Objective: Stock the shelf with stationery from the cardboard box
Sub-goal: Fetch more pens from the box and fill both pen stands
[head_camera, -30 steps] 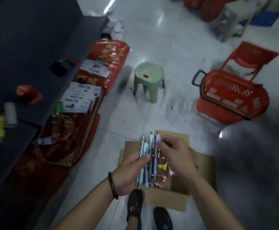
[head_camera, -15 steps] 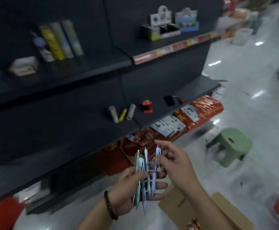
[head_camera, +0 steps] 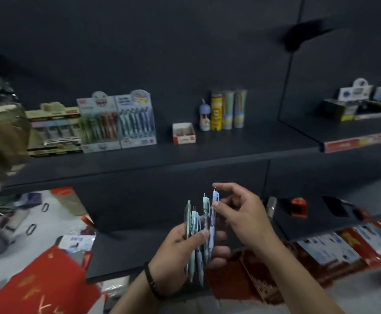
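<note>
My left hand (head_camera: 180, 252) gripped the bundle of pens (head_camera: 198, 232) upright while my right hand (head_camera: 237, 214) pinched one pen, probably to single it out for the shelf (head_camera: 185, 155).

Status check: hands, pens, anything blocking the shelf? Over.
Left hand grips bundle of pastel blue and green plastic pens. Right hand pinches its tallest lilac pen. Nothing between hands and dark shelf board; pen display boxes stand on it.

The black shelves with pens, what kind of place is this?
Probably a stationery shop: the shelf holds pen display boxes, a red price strip lines one shelf edge, and the left hand holds loose pens.
</note>
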A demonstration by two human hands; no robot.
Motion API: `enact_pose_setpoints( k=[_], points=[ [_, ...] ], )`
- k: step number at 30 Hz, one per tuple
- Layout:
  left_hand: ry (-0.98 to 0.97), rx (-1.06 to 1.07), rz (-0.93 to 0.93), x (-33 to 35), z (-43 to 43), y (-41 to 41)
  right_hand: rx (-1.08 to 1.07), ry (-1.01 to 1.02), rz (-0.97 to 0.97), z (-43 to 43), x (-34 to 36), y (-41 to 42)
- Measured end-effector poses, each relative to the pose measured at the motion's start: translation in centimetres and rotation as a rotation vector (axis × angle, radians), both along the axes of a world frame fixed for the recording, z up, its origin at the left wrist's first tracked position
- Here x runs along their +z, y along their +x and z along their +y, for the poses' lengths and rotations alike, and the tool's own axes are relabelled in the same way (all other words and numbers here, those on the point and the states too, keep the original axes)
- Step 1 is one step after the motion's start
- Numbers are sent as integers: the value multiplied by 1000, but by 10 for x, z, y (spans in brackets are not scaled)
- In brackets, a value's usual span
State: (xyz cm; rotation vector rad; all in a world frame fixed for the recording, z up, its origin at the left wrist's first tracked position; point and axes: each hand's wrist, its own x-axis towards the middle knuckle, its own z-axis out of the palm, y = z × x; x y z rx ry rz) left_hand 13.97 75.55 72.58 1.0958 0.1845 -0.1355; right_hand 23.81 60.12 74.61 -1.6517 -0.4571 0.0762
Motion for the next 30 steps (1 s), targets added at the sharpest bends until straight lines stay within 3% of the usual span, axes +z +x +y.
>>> enact_pose_setpoints(
  k=[4,9,14,22,27,30],
  points=[
    [-32,37,-57,14,54,26,62,42,-6,59,22,41],
    [181,126,-87,12,106,81,131,118,-11,116,41,106],
    [219,297,-66,12,157,147,154,158,-61,168,59,187],
    [96,581,-52,17,241,213,87,61,-262,268,80,297],
    [25,584,-110,21,283,234,-22,-69,-492,324,77,330],
    [52,520,-137,25,311,246,-70,-159,-524,349,75,340]
  ],
)
